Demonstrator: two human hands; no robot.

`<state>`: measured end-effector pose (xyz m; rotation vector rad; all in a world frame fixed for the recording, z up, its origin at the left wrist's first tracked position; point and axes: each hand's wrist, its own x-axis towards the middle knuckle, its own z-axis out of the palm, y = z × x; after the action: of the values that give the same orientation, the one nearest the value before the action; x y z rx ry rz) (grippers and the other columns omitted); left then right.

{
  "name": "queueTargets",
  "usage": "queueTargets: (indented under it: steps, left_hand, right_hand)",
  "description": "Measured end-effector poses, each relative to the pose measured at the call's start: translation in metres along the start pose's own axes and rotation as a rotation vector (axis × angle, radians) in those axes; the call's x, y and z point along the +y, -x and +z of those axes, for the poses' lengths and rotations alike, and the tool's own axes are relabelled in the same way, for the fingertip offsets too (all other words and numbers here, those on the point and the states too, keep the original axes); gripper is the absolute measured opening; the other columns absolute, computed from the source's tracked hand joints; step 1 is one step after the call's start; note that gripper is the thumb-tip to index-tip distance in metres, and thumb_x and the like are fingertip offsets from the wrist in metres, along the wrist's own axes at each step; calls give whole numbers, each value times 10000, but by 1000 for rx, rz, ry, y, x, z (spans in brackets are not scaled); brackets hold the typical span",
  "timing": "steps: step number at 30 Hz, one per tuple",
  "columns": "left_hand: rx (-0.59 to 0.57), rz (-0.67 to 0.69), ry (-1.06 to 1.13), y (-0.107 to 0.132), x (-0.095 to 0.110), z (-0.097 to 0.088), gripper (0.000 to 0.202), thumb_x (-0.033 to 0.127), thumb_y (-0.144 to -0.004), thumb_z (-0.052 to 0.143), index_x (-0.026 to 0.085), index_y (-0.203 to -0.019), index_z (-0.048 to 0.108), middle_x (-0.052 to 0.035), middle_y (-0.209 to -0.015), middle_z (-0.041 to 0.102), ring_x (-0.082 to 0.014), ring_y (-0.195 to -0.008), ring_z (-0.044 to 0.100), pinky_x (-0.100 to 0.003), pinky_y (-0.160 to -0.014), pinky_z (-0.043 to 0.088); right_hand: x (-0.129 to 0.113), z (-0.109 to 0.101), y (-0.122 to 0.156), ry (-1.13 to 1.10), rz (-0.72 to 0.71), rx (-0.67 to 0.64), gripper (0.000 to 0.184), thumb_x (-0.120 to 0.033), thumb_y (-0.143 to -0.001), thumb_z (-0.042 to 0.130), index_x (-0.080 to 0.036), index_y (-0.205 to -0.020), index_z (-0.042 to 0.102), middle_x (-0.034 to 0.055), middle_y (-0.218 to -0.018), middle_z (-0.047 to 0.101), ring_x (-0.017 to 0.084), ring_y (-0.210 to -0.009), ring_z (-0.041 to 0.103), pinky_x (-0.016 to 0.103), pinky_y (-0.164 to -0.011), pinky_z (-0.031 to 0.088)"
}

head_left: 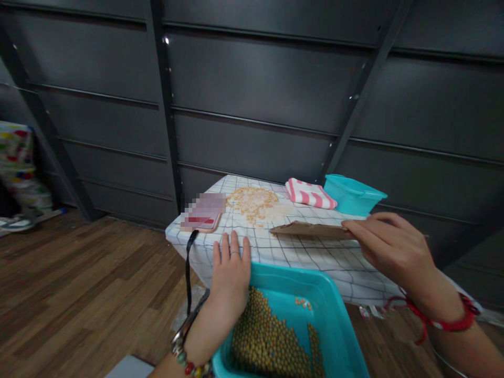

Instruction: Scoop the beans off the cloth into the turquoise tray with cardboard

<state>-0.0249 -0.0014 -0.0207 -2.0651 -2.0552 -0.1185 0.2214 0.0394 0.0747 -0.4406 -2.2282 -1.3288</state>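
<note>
My right hand (pixel 394 244) pinches one end of a flat piece of brown cardboard (pixel 311 230), held low over the table's front part. My left hand (pixel 231 268) lies with fingers stretched out at the table edge, by the left rim of a large turquoise tub (pixel 342 299). Many round greenish-brown beads or beans (pixel 271 336) fill the tub's left and lower part. A few pale yellow grains (pixel 303 303) lie on its bare bottom. Beyond the cardboard, yellow grains (pixel 252 202) with whitish powder or fine grains are spread over the checked tablecloth (pixel 236 239).
A phone (pixel 207 212) with a black strap lies at the table's left. At the back right are a folded pink-and-white striped cloth (pixel 311 193) and a smaller turquoise container (pixel 350 195). A dark panelled wall (pixel 255 79) stands behind the table.
</note>
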Motion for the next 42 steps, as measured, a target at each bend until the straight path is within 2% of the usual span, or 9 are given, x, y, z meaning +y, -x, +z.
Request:
queueTargets:
  steps: [8,15,27,33,39,42]
  left_hand:
    - [-36,0,-1,-1,-1,-2,658,-7,-687,419,77,-1330,308,-245,-1398,273,-386,-1273,234,-534,-1015,260]
    - [-2,-1,12,-1,0,0,649,-29,-685,392,80,-1321,328,-251,-1387,296,-377,-1273,253,-540,-1007,269]
    - [9,6,14,1,0,0,640,-15,-689,388,68,-1320,328,-257,-1390,297,-383,-1275,256,-540,-1007,263]
    - [-16,6,-29,0,0,-2,665,-18,-674,386,84,-1328,316,-240,-1395,297,-374,-1274,258,-521,-1003,279]
    - [4,10,-32,1,1,-1,648,-10,-686,393,94,-1323,329,-238,-1392,300,-366,-1271,270,-526,-1001,286]
    - [9,10,-32,1,1,1,635,-9,-697,380,89,-1322,330,-241,-1388,309,-368,-1269,275,-527,-1003,282]
  right_hand:
    - [-2,-4,-2,-7,1,27,231,13,-714,546,-107,-911,553,73,-722,653,159,-625,565,332,-652,468]
    - [-7,-10,-5,-68,11,72,243,-8,-730,549,-130,-941,539,67,-729,658,145,-624,572,324,-646,475]
    - [-9,-20,2,-146,13,30,290,11,-711,562,-107,-974,531,106,-762,655,164,-653,580,367,-671,486]
    - [-13,-28,6,-211,55,18,384,-5,-758,500,-140,-1118,495,90,-802,648,167,-707,588,363,-672,488]
    - [-23,-46,10,-303,110,-35,501,-20,-779,473,-161,-1257,426,103,-869,655,197,-812,605,400,-733,489]
    - [-28,-56,16,-287,206,-57,502,-73,-819,436,-238,-1291,393,61,-876,662,189,-834,607,394,-756,493]
